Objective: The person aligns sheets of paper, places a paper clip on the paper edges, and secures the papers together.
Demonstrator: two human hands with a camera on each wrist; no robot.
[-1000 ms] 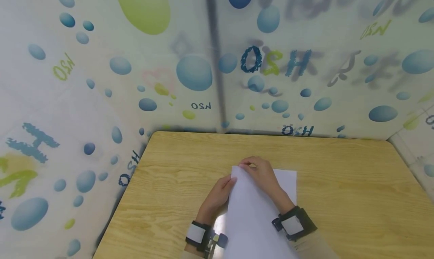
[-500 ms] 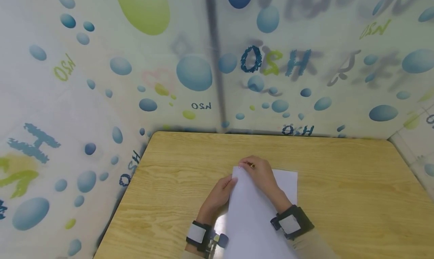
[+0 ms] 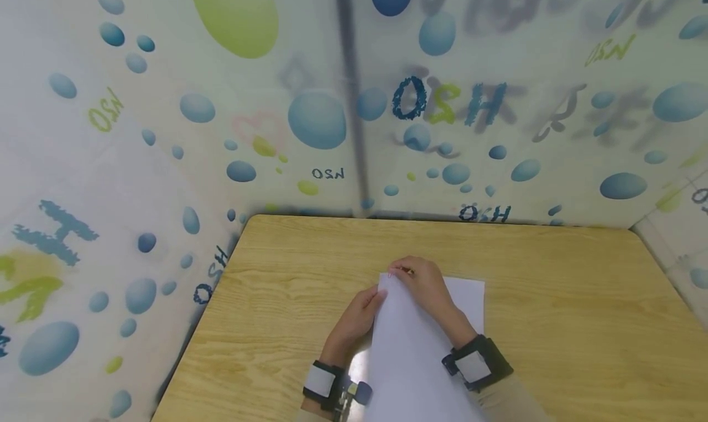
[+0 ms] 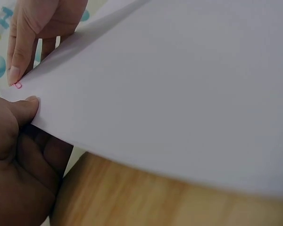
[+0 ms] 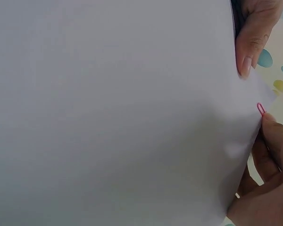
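White paper is held up off the table at its far left corner, its near part bending toward the camera. My left hand pinches the left edge just below that corner, thumb on top. On the corner's upper edge sits a small pink paper clip, its loop lying over the paper's face. The thumb and fingertips of my right hand pinch the outer end of this paper clip. How far the clip's hidden side goes behind the paper cannot be seen.
A wooden table lies under the work, backed by a pale curtain with blue and green spots. More white paper shows right of my right hand. Each wrist wears a black strap with a small camera.
One second ago no clip showed at the corner; by half a second ago the pink loop is visible on the paper and stays there. Both hands keep almost the same place.
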